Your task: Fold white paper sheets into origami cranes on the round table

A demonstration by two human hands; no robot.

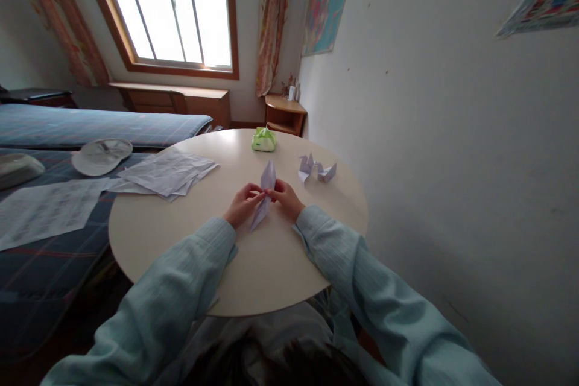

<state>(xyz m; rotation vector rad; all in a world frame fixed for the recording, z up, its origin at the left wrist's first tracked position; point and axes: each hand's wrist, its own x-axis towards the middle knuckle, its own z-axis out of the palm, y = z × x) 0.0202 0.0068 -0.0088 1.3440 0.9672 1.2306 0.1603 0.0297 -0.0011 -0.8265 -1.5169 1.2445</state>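
Note:
A folded white paper [268, 176], long and pointed at both ends, is held up over the round table [271, 271]. My left hand [245, 204] pinches its middle from the left. From the other side, my right hand [284, 198] grips the same spot with thumb and fingers. The fingertips of both hands nearly meet there and cover the folds at the centre. One tip points up and away, the other down toward me. To the right of my right hand stand two folded paper birds [306, 167] [325, 172], close together.
A green tissue pack [263, 140] lies near the table's far edge. Loose paper sheets [167, 172] spread over the left edge toward a plaid bed [54, 265], where a pale cap [102, 157] rests. A white wall [429, 132] runs along the right.

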